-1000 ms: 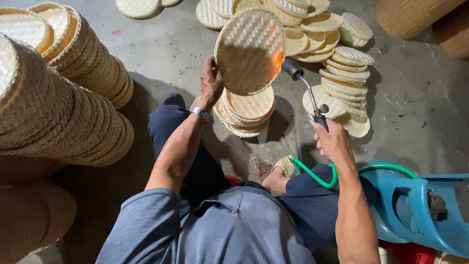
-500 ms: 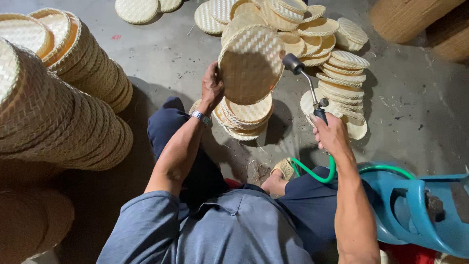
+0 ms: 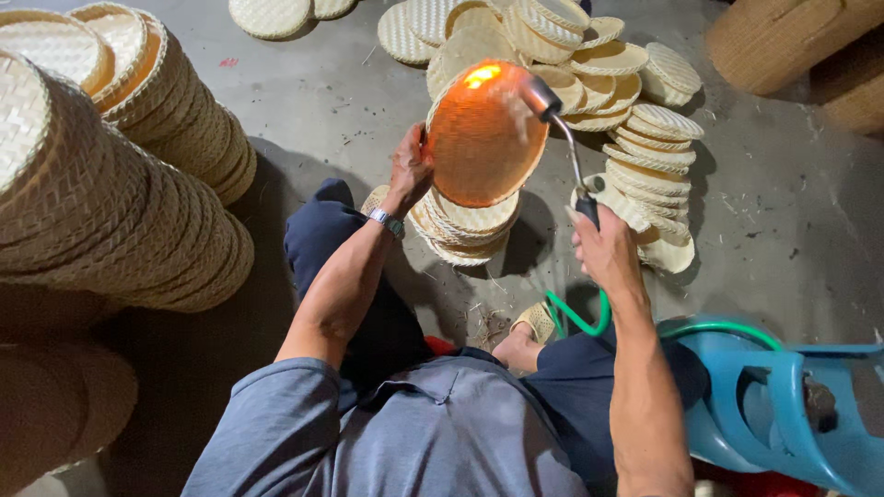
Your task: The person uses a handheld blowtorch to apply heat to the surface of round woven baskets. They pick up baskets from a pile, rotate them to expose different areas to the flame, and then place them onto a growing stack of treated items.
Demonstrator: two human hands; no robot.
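View from above a seated person. We hold a round woven tray point(image 3: 481, 138) tilted up on edge in our left hand point(image 3: 410, 168), fingers closed on its left rim, so that its hollow face is turned toward the torch point(image 3: 562, 138) and away from our body. The grip sits at the rim, judged the part farthest from the heat. Our right hand point(image 3: 603, 248) is wrapped fully around the torch handle, with the metal neck reaching up and leftward to put the nozzle at the tray's upper right edge. The tray glows orange, with a bright spot near its top where the flame meets it. The tray is held in the air just above a short stack point(image 3: 465, 228) of similar trays resting on the concrete floor point(image 3: 313, 101), between our knees.

A green hose point(image 3: 580, 317) runs from the torch handle down and right toward a blue plastic stool point(image 3: 783, 414), slack enough, we judge, to leave the wrist free. Tall leaning piles point(image 3: 110, 193) of the same trays stand at the left, well apart from the flame. Loose overlapping trays point(image 3: 635, 101) lie beyond the held one and to its right. A watch point(image 3: 387, 221) shows on the left wrist. One sandalled foot point(image 3: 529, 331) rests just beside the hose.
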